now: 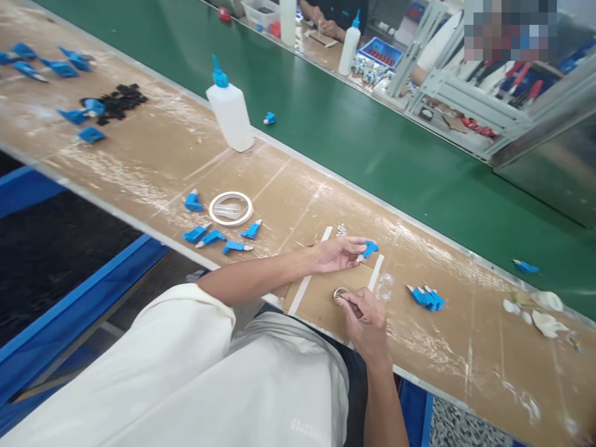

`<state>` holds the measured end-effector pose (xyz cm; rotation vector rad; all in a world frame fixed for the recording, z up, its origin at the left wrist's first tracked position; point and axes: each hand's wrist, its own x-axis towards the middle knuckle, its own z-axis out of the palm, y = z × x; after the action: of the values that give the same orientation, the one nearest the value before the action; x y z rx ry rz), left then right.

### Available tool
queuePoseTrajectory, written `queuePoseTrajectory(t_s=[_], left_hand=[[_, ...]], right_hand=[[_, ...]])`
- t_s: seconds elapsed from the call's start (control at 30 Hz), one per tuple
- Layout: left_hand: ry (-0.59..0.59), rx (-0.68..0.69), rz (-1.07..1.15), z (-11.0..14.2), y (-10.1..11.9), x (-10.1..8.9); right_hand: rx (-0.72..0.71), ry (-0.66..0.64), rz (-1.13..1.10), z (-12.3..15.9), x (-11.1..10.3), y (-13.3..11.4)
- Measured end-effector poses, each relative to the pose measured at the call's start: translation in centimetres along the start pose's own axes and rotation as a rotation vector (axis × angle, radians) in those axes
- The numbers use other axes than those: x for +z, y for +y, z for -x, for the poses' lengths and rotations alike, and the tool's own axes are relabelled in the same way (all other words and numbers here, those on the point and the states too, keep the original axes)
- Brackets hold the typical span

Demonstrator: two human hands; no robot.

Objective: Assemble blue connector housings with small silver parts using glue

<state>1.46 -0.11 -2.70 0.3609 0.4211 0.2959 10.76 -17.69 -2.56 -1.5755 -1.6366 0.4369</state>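
My left hand [339,253] is closed on a small blue plastic part [370,249] with a whitish tip, held just above the cardboard work mat [321,302]. Nearer to me, my right hand [367,315] has its fingers pinched at a small round cup [340,292]. Whether they grip the cup's rim or some thin thing in it, I cannot make out. Behind my left hand lies a little heap of small pale pieces [342,230]. Right of my hands sits a cluster of similar blue parts [426,298].
Several blue parts [212,237] lie around a tape roll [231,208] at left. A white squeeze bottle [231,118] stands by the green belt [321,133]. Farther left is a pile of black pieces [121,102]. Across the belt, another person's hands [326,26] are at work.
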Motion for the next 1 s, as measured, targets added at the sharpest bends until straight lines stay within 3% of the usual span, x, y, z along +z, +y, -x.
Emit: queuePoseTrajectory(t_s=[0.47, 0.63, 0.77, 0.9, 1.0], left_hand=[[0.017, 0.023, -0.003, -0.1, -0.5, -0.3], [0.024, 0.026, -0.001, -0.3, -0.5, -0.4], [0.001, 0.025, -0.006, -0.5, -0.5, -0.6], [-0.009, 0.032, -0.018, -0.7, -0.6, -0.6], [-0.028, 0.051, -0.035, -0.7, -0.7, -0.4]], right_hand=[[-0.102, 0.079, 0.177, 0.3, -1.0, -1.1], [-0.064, 0.145, 0.141, 0.4, -0.8, -0.7], [-0.073, 0.091, 0.112, 0.5, -0.5, -0.4], [-0.006, 0.071, 0.052, 0.4, -0.5, -0.3], [0.138, 0.202, -0.038, 0.1, -1.0, 0.0]])
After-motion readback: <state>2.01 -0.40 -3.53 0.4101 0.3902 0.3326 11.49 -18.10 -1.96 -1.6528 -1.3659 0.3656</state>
